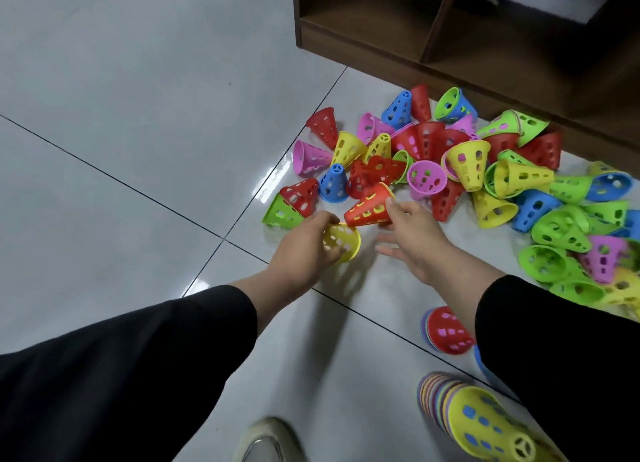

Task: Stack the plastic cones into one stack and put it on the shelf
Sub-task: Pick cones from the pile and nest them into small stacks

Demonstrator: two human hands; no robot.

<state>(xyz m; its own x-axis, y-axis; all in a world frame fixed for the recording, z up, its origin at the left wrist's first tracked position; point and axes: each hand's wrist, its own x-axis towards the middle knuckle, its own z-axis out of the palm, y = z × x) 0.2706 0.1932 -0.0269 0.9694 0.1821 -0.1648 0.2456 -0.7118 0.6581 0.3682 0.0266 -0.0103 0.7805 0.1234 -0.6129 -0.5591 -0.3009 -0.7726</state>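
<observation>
Progress: we judged the job well short of done. A large heap of loose cones [460, 171], red, yellow, green, blue and pink, lay scattered on the tiled floor [104, 81] just in front of the brown shelf [363, 36]. We saw no cones in the shelf compartments that were in view.

Stacked so far: one long nested stack topped by a yellow cone [485, 423] lay on its side near our feet, and a shorter stack topped by a red cone [446, 330] lay beside our right forearm. These remained separate; merging them, adding the heap and shelving all stood outstanding.

Left hand [304, 250]: reached forward and down, fingers curled round a single yellow cone [343, 242], its wide mouth turned toward the right.

Right hand [412, 233]: reached alongside, thumb and upper fingers pinching the rim of an orange-red cone [369, 209], tilted on its side; the lower fingers were spread loose beneath it.

Relation: the two held cones sat just beside each other, apparently about to be nested.

Other: a pale shoe [266, 441] at the lower edge.
</observation>
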